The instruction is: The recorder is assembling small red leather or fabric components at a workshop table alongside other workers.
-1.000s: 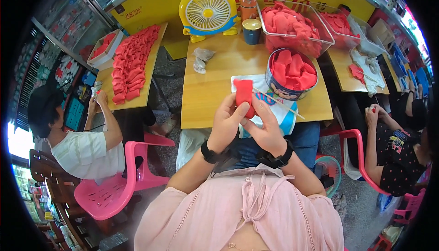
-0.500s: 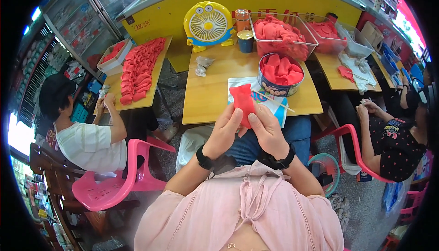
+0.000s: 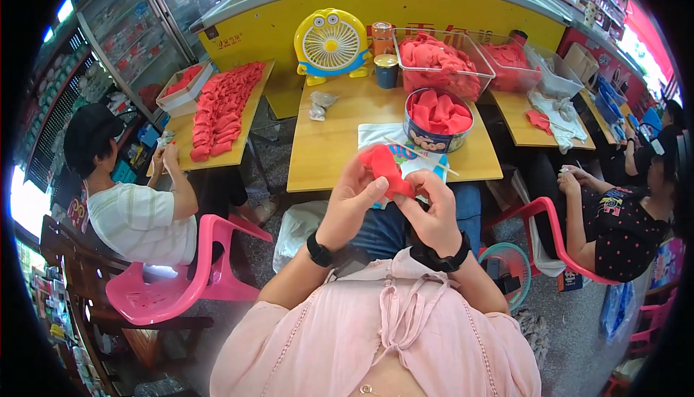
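Observation:
Between my two hands, over the table's near edge, is a small red fabric piece (image 3: 385, 169). My left hand (image 3: 352, 198) grips its left side, thumb across the front. At its lower right corner, my right hand (image 3: 432, 200) pinches the cloth between thumb and fingers. Just beyond lies a white and blue printed cloth (image 3: 376, 134) with a thin wooden stick (image 3: 423, 157) across it. A round tin (image 3: 435, 139) filled with red fabric pieces (image 3: 442, 111) stands at the right of the table (image 3: 318, 158).
A yellow fan (image 3: 331, 44) and blue cup (image 3: 386, 72) stand at the back, beside a clear bin (image 3: 483, 79) heaped with red pieces. Co-workers sit left (image 3: 137, 209) and right (image 3: 622, 223) on pink chairs. Red pieces (image 3: 220, 108) cover much of the left table. A green basket (image 3: 515, 270) sits on the floor.
The red fabric piece has gone from upright to tilted and bunched. My right hand has shifted from lying along it to pinching its lower right corner.

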The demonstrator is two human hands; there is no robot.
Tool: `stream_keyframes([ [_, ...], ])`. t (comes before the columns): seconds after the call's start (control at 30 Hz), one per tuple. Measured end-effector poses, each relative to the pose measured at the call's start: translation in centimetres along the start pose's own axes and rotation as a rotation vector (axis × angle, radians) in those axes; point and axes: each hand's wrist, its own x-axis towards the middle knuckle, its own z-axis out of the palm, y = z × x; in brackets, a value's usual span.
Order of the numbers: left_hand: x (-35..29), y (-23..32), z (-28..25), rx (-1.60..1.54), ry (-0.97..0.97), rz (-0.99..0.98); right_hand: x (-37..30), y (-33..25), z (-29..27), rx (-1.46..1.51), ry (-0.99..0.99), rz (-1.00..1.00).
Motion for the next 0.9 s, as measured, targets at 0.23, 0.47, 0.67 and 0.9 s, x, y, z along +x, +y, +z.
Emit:
stream_keyframes([
  [0.23,1.3,1.3,-0.6,0.579,-0.157,0.284,1.7,-0.7,-2.7,0.3,-0.052,0.199],
  [0.47,2.1,1.2,-0.4,0.822,-0.027,0.52,3.3,-1.5,-2.3,0.314,0.022,0.095],
  [0.67,3.8,2.2,-0.4,0.776,-0.247,0.669,5.5,-1.3,-2.0,0.283,0.03,0.084],
  [0.9,6.5,1.8,-2.6,0.875,-0.32,0.702,7.4,-0.7,-1.3,0.402,0.006,0.187],
])
